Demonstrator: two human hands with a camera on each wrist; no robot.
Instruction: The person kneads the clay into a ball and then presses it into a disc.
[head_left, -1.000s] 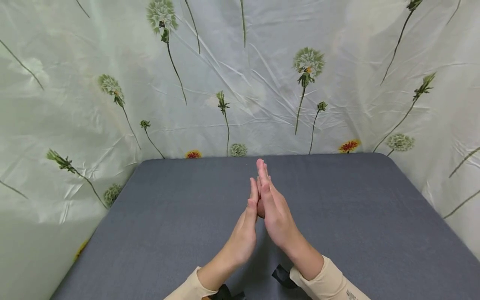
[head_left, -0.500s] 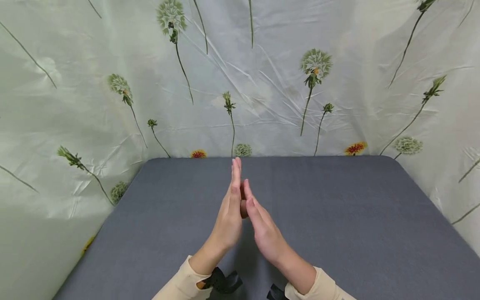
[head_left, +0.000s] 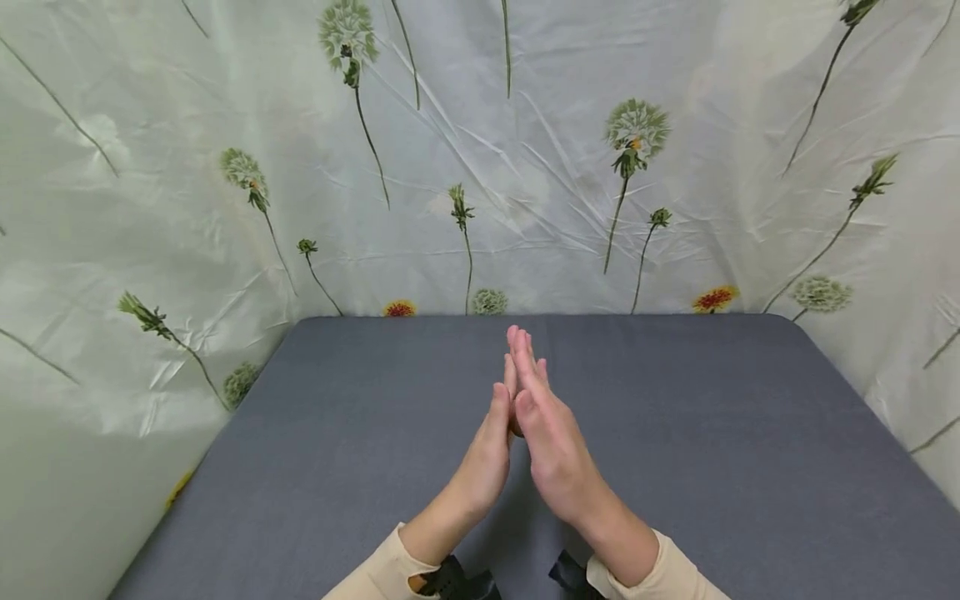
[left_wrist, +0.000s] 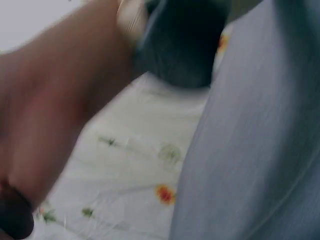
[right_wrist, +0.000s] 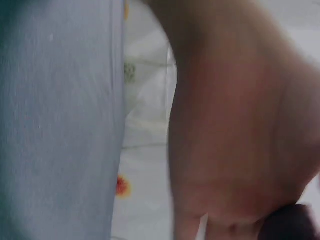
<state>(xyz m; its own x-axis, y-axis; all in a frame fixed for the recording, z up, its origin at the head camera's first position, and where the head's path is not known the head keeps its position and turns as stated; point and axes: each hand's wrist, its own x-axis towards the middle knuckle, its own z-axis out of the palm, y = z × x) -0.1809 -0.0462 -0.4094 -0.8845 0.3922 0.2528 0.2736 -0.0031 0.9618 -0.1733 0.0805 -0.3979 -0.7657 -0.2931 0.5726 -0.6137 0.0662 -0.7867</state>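
Over the middle of the table, my left hand (head_left: 487, 462) and right hand (head_left: 553, 446) press palm to palm with fingers straight and pointing away. The right fingertips reach farther forward than the left. A small round dark brown ball (head_left: 516, 427) sits between the palms, mostly covered by them. In the left wrist view the ball (left_wrist: 15, 215) shows at the lower left corner, against a blurred palm. From the right wrist, the dark ball (right_wrist: 287, 225) appears below the right palm (right_wrist: 230, 125). What the ball is made of cannot be told.
A dark grey table (head_left: 360, 400) lies under the hands. Behind it and at its sides hangs a pale cloth (head_left: 525, 208) printed with dandelions and flowers. Black straps (head_left: 573, 575) are at both wrists, near the cream sleeves (head_left: 382, 575).
The palms have slid against each other: the right hand was forward, then the left, and now the right again. The ball stays between them. The head view has shifted slightly.
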